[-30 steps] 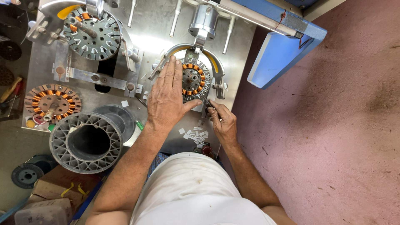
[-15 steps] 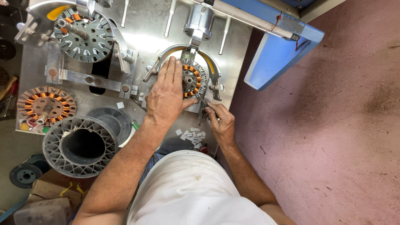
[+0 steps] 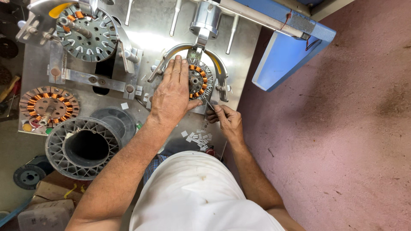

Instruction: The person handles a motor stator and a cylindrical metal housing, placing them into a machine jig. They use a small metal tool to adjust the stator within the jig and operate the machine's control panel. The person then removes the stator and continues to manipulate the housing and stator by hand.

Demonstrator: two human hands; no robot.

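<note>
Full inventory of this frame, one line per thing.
wound stator: 1, copper and grey, in centre fixture under left hand
bare stator: 1, grey, a few copper coils, top-left fixture
finished stator: 1, copper, left edge of plate
spool: 1, grey, empty, lower left
paper slips: small pile, white, near right hand
steel plate: 1, silver
blue arm: 1, top right
left hand: flat on wound stator
right hand: pinching a thin tool, beside stator

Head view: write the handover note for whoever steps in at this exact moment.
Left hand: flat on the wound stator in the winding fixture.
Right hand: pinching a thin tool at the stator's lower edge.
Done: copper coils show on the visible slots.
Nearby: paper slips, a finished stator, an unwound core, an empty spool.
Left: cannot tell.
</note>
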